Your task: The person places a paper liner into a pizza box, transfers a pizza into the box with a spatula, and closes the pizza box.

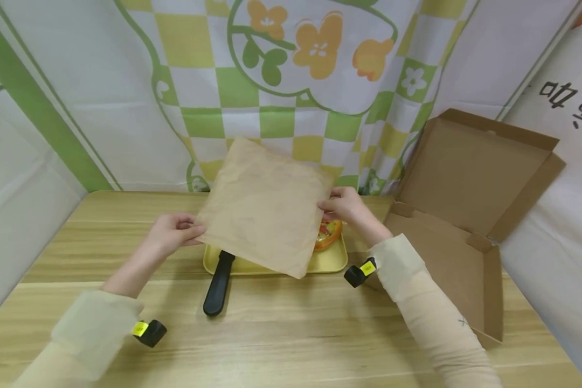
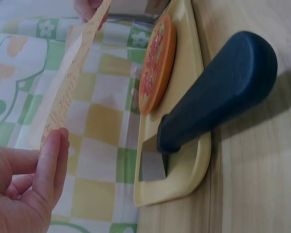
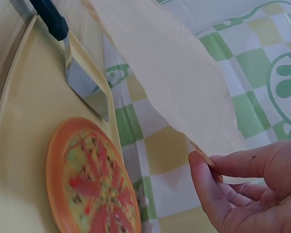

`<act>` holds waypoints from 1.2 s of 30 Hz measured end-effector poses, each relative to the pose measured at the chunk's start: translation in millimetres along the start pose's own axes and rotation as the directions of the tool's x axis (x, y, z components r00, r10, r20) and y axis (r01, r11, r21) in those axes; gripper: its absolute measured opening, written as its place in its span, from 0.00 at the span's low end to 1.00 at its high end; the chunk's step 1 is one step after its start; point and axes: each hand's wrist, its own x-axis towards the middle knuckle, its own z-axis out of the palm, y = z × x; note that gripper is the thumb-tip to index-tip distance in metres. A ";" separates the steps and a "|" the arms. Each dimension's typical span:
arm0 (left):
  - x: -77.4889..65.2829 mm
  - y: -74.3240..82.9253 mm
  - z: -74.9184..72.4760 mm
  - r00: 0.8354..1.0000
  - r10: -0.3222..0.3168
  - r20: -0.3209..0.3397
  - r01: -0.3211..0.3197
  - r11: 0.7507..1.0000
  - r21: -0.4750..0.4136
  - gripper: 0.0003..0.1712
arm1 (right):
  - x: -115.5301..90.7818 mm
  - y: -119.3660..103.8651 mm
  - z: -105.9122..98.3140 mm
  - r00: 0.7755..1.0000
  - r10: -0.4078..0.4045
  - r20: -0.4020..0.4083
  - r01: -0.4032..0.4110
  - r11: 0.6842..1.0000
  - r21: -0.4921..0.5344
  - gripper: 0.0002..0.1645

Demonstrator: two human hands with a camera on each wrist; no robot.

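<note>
A tan sheet of parchment paper (image 1: 267,207) hangs tilted above the tray, stretched between both hands. My left hand (image 1: 174,234) pinches its left corner between thumb and fingers. At the opposite edge my right hand (image 1: 346,207) pinches it the same way. Printed lettering shows on its underside in the left wrist view. Beneath it, a pizza (image 3: 94,179) with an orange rim lies on the yellow tray (image 1: 327,264). A spatula with a black handle (image 1: 218,285) rests across the tray's edge, its metal blade (image 3: 87,87) inside. In the head view the paper hides most of the pizza and the blade.
An open cardboard pizza box (image 1: 446,242) stands on the right of the wooden table (image 1: 281,334), lid raised against the wall. Behind the table hangs a checked, flowered cloth (image 1: 286,118). The spatula handle juts over the tray's front edge.
</note>
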 end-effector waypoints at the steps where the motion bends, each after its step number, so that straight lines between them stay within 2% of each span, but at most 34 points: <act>1: 1.0 0.6 1.8 1.000 -0.006 0.001 0.006 1.000 -0.006 0.22 | -0.7 -0.3 -2.1 1.000 -0.005 -0.001 0.005 1.000 -0.001 0.22; 6: 6.2 4.1 10.9 1.000 -0.006 0.008 0.006 1.000 -0.027 0.22 | -2.9 1.8 -11.6 1.000 -0.011 -0.009 0.011 1.000 -0.017 0.20; 13: 11.6 9.5 22.4 1.000 0.017 -0.010 -0.018 0.998 -0.064 0.20 | -7.9 3.1 -21.6 0.999 -0.007 -0.032 0.005 0.998 -0.058 0.06; 17: 14.1 11.7 28.1 0.999 0.021 -0.028 -0.023 0.998 -0.066 0.19 | -10.6 2.8 -26.7 1.000 0.003 -0.028 -0.005 0.998 -0.059 0.10; 21: 16.4 13.0 34.2 0.999 0.033 -0.034 -0.035 0.997 -0.063 0.18 | -13.4 3.0 -31.1 1.000 -0.001 -0.003 0.001 0.999 -0.035 0.07; 22: 17.1 13.3 35.8 0.999 0.034 -0.032 -0.036 0.997 -0.063 0.18 | -14.2 3.3 -32.3 1.000 -0.003 0.002 0.003 0.999 -0.035 0.09; 26: 19.5 14.9 41.5 0.999 0.030 -0.017 -0.031 0.997 -0.073 0.18 | -17.0 4.4 -38.8 1.000 -0.012 0.026 0.013 0.999 -0.050 0.33; 29: 22.2 16.4 45.4 1.000 0.018 0.007 -0.018 0.998 -0.059 0.18 | -18.8 5.5 -44.9 0.999 -0.016 0.037 0.019 0.996 -0.086 0.41; 31: 24.0 17.7 48.0 0.999 0.017 0.030 -0.016 0.999 -0.041 0.18 | -19.7 6.4 -48.3 0.999 -0.022 0.037 0.026 0.994 -0.109 0.32; 34: 26.8 19.1 51.8 0.998 0.020 0.061 -0.019 1.000 -0.019 0.18 | -20.9 7.7 -53.3 0.999 -0.040 0.036 0.045 0.990 -0.131 0.10; 35: 27.8 19.6 53.4 0.997 0.021 0.071 -0.019 1.000 -0.020 0.17 | -21.3 8.2 -54.9 0.998 -0.046 0.035 0.050 0.990 -0.130 0.09; 36: 28.8 19.9 55.0 0.997 0.020 0.080 -0.018 1.000 -0.024 0.17 | -21.9 8.7 -56.4 0.998 -0.049 0.032 0.053 0.990 -0.128 0.12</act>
